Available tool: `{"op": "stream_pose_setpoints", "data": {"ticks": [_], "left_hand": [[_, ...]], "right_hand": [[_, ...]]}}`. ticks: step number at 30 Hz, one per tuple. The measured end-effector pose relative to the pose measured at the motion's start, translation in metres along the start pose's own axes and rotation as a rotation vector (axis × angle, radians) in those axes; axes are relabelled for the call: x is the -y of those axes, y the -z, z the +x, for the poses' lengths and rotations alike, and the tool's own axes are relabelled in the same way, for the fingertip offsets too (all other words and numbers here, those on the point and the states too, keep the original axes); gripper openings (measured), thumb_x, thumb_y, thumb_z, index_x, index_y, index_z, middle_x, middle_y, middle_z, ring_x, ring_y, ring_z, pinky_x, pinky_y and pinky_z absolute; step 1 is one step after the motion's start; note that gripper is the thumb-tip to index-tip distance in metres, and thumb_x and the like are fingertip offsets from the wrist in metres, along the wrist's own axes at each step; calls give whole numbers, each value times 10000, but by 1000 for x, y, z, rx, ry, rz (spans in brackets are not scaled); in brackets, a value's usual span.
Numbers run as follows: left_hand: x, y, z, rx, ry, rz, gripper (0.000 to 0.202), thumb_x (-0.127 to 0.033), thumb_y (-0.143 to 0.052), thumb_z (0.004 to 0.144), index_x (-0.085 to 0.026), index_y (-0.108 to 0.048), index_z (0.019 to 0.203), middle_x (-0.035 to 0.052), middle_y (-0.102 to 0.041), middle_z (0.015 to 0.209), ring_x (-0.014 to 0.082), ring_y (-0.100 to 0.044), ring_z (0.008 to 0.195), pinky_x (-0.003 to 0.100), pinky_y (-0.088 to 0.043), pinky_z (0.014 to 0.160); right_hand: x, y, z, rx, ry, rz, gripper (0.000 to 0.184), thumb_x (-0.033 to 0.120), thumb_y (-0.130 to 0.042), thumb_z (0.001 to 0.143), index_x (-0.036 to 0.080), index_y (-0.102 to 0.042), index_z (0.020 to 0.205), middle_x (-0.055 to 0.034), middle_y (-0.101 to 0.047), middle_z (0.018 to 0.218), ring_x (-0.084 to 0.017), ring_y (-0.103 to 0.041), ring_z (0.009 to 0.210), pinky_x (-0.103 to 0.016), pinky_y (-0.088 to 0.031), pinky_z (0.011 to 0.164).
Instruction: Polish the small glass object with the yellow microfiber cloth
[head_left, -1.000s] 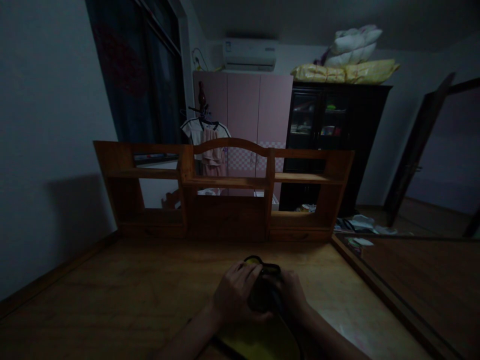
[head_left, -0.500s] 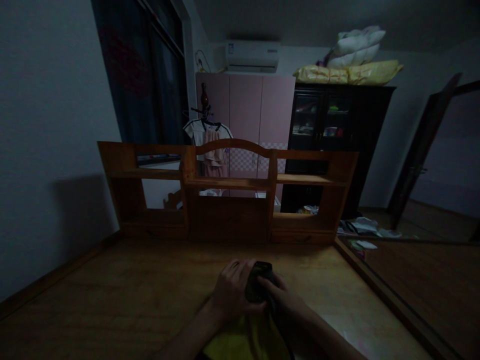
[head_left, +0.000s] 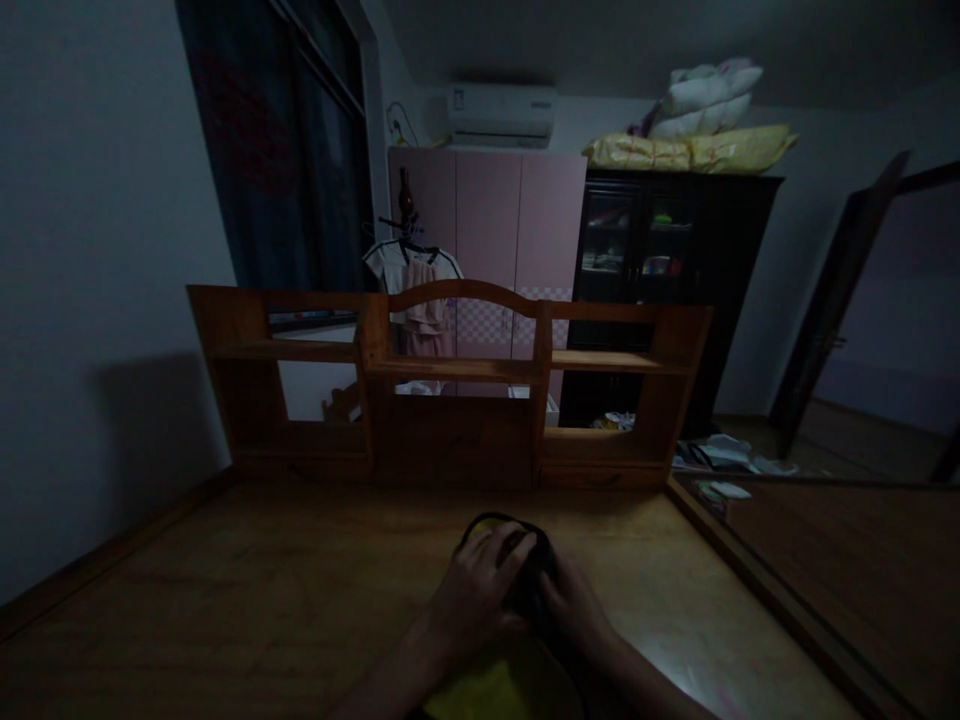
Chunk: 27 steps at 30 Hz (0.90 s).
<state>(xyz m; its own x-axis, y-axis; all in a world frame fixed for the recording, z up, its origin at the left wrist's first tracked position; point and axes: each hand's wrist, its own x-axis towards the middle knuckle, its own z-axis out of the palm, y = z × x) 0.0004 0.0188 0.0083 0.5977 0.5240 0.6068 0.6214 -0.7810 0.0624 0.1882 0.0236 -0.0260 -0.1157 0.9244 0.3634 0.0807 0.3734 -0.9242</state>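
Observation:
A limp yellow item with black edging (head_left: 504, 686), perhaps a fabric bag, lies at the bottom middle, its lower end cut off by the picture's edge. My left hand (head_left: 481, 583) is curled over its far end, with bent fingers pressing on the black part. A rim of black trim with some yellow inside shows just beyond those fingers. On the other side my right hand (head_left: 576, 602) grips the dark edge, its fingers mostly hidden. Dim light hides what lies between the two hands.
Under the item stretches a wooden board surface (head_left: 315, 570) with a raised rail along its right side. A wooden shelf unit (head_left: 457, 370) closes off its far end. A wall (head_left: 90, 300) stands at left. Pink and black cabinets (head_left: 487, 215) stand behind.
My left hand has shifted its fingers over the dark part, and the black-trimmed far end now spreads wider to the left. My right hand still grips its side. The view has shifted slightly.

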Motion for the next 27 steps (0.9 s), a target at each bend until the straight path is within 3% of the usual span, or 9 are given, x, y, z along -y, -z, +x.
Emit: {"op": "stream_pose_setpoints", "data": {"ticks": [8, 14, 16, 20, 24, 27], "left_hand": [[-2, -2, -2, -6, -128, -13, 843, -551, -611, 815, -155, -225, 1451, 193, -434, 1383, 317, -487, 1222, 457, -460, 987], [-1, -4, -5, -21, -131, 12, 847, -615, -567, 817, -135, -252, 1440, 194, -445, 1370, 313, -479, 1231, 439, -445, 1004], [1, -5, -5, -23, -110, -1, 839, -632, -541, 824, -149, -249, 1445, 195, -442, 1370, 322, -474, 1235, 454, -434, 1011], [6, -3, -5, -80, -17, -63, 836, -582, -594, 812, -180, -230, 1448, 181, -445, 1359, 331, -467, 1239, 486, -411, 1027], [9, -1, -3, -181, 163, -164, 836, -400, -730, 748, -211, -266, 1417, 145, -438, 1359, 309, -448, 1256, 470, -409, 1043], [13, -1, -1, -249, 334, -253, 836, -234, -765, 696, -234, -301, 1391, 109, -433, 1359, 283, -448, 1254, 454, -407, 1051]], "right_hand": [[10, 5, 5, 45, 55, -117, 331, 141, -612, 756, 253, -665, 1063, -54, -713, 1015, -268, -632, 912, -380, -465, 824], [18, 10, 7, -38, 17, -309, 121, 106, -634, 660, 190, -641, 746, 16, -640, 649, -163, -555, 632, -239, -384, 563], [22, 8, 7, -22, -9, -248, 123, 127, -629, 676, 180, -653, 784, 16, -658, 688, -165, -574, 666, -232, -405, 576], [33, 1, 8, 68, -24, -96, 284, 245, -667, 730, 175, -668, 1006, -28, -714, 931, -228, -624, 864, -308, -482, 757], [36, 0, 5, 91, -85, 34, 421, 387, -664, 774, 193, -637, 1147, -57, -684, 1112, -269, -594, 1033, -383, -442, 907], [34, 1, 2, 127, -233, 220, 481, 466, -572, 832, 262, -558, 1268, -41, -620, 1242, -256, -569, 1100, -396, -420, 920]]}}
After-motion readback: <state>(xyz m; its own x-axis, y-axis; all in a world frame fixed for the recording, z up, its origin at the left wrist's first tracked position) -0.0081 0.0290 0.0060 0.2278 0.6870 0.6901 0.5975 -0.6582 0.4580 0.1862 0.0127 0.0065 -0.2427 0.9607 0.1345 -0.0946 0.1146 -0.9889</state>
